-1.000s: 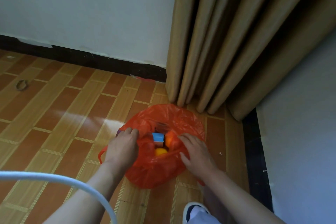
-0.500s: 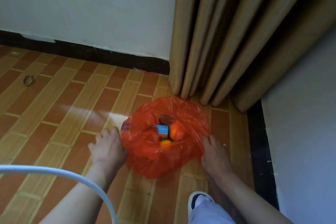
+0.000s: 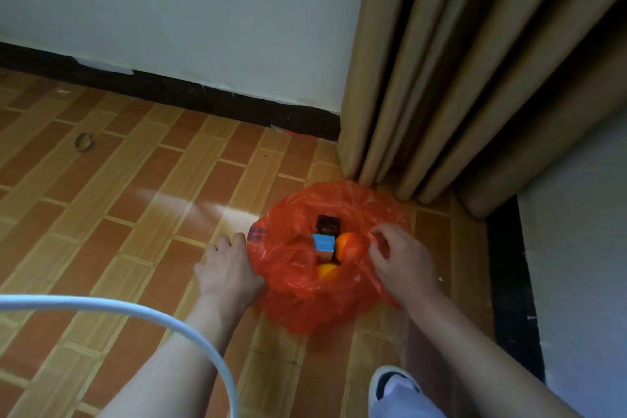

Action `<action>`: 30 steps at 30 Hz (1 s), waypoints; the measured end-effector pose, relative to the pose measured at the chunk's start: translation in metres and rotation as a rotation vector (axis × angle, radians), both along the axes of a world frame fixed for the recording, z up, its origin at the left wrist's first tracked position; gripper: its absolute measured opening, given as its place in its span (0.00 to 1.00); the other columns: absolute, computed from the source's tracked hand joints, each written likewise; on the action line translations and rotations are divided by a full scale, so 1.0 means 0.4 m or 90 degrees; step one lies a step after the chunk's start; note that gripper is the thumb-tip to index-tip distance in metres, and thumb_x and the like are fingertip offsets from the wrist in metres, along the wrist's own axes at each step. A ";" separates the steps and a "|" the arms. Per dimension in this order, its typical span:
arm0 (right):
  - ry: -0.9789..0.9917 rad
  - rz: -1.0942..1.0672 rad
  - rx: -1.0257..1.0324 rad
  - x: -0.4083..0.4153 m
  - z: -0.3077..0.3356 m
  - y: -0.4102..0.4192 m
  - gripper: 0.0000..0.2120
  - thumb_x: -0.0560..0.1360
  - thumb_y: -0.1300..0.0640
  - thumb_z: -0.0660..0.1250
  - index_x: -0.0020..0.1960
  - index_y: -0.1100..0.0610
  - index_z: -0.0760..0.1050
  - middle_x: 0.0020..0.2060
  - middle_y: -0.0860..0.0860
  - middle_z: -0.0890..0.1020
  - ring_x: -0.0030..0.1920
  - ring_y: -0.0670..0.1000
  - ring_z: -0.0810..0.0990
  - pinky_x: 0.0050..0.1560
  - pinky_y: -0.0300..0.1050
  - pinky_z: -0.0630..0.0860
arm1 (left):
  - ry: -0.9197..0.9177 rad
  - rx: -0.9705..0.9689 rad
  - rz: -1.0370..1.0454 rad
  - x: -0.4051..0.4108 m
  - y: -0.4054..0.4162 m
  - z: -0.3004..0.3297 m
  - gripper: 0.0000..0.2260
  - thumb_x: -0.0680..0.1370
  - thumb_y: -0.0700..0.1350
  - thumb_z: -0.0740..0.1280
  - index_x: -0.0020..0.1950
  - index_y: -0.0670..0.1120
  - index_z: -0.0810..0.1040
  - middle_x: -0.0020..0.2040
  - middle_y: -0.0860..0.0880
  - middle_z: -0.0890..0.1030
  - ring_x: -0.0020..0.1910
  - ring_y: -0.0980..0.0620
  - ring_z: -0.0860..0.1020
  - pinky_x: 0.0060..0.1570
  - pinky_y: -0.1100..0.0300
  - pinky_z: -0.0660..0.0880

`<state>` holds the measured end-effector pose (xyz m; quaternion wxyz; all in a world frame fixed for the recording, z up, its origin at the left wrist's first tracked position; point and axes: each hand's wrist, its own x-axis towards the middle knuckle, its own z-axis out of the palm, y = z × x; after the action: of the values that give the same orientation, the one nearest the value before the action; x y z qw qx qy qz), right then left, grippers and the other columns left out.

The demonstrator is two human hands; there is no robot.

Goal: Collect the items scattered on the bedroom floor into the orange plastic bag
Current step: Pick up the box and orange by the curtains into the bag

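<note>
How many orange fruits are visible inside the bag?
2: one orange fruit right of the blue box, one below it, both inside the orange bag. More may be hidden.

A floor (image 3: pixel 142 214) of brown and tan brick-patterned tiles is seen, bordered by a black skirting (image 3: pixel 203 95). An orange plastic bag (image 3: pixel 295 299) is set on it near the curtain (image 3: pixel 441 95), and a small ring (image 3: pixel 83 141) lies well apart to the left.
</note>
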<state>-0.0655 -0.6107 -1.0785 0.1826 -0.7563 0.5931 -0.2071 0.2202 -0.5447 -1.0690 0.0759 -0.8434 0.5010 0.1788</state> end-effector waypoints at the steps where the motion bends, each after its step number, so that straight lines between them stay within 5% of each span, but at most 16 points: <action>1: -0.021 0.008 0.000 0.009 0.000 0.000 0.11 0.79 0.55 0.68 0.61 0.50 0.79 0.56 0.47 0.83 0.55 0.51 0.82 0.52 0.46 0.78 | -0.005 0.031 0.006 0.011 0.010 -0.011 0.32 0.72 0.54 0.70 0.73 0.50 0.64 0.65 0.46 0.72 0.65 0.42 0.72 0.55 0.45 0.76; 5: -0.066 0.107 0.043 0.051 -0.017 0.014 0.24 0.76 0.62 0.70 0.71 0.52 0.76 0.64 0.49 0.81 0.64 0.51 0.79 0.66 0.49 0.75 | 0.009 0.024 -0.015 0.037 0.031 -0.047 0.27 0.78 0.57 0.69 0.74 0.52 0.68 0.68 0.47 0.71 0.67 0.42 0.72 0.61 0.43 0.75; 11: -0.103 0.161 0.055 0.109 -0.014 0.044 0.30 0.75 0.68 0.66 0.76 0.51 0.72 0.66 0.49 0.80 0.66 0.48 0.76 0.68 0.53 0.75 | 0.061 -0.123 -0.022 0.020 0.015 -0.053 0.12 0.80 0.49 0.64 0.61 0.50 0.79 0.55 0.49 0.77 0.58 0.43 0.76 0.55 0.47 0.75; 18: -0.164 0.183 0.072 0.131 0.065 0.013 0.48 0.66 0.78 0.59 0.82 0.50 0.61 0.75 0.45 0.69 0.76 0.40 0.65 0.76 0.35 0.60 | 0.190 -0.342 0.009 -0.035 -0.073 0.012 0.07 0.80 0.52 0.63 0.53 0.52 0.77 0.46 0.50 0.83 0.45 0.43 0.82 0.43 0.47 0.80; 23: -0.135 0.111 -0.002 0.138 0.089 -0.032 0.35 0.70 0.75 0.60 0.75 0.55 0.74 0.64 0.48 0.79 0.66 0.42 0.74 0.71 0.31 0.64 | 0.182 -0.430 0.014 -0.075 -0.113 0.066 0.09 0.82 0.55 0.63 0.55 0.53 0.79 0.45 0.52 0.83 0.43 0.46 0.82 0.39 0.49 0.80; 27: -0.109 0.056 -0.055 0.130 0.132 -0.057 0.19 0.75 0.67 0.63 0.63 0.58 0.82 0.56 0.53 0.85 0.58 0.54 0.82 0.64 0.52 0.77 | 0.187 -0.408 0.055 -0.095 -0.080 0.121 0.09 0.79 0.55 0.66 0.54 0.53 0.82 0.38 0.47 0.84 0.39 0.38 0.83 0.36 0.49 0.80; 30: -0.112 0.010 -0.038 0.111 0.205 -0.033 0.11 0.78 0.65 0.68 0.59 0.58 0.83 0.53 0.52 0.86 0.54 0.53 0.84 0.58 0.44 0.77 | 0.207 -0.330 0.078 -0.103 -0.028 0.198 0.10 0.79 0.57 0.67 0.49 0.51 0.81 0.36 0.45 0.83 0.39 0.36 0.82 0.36 0.50 0.78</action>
<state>-0.0212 -0.6239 -0.9965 0.2131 -0.7449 0.5623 -0.2891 0.1789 -0.5560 -0.9897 -0.2338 -0.8234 0.4840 0.1817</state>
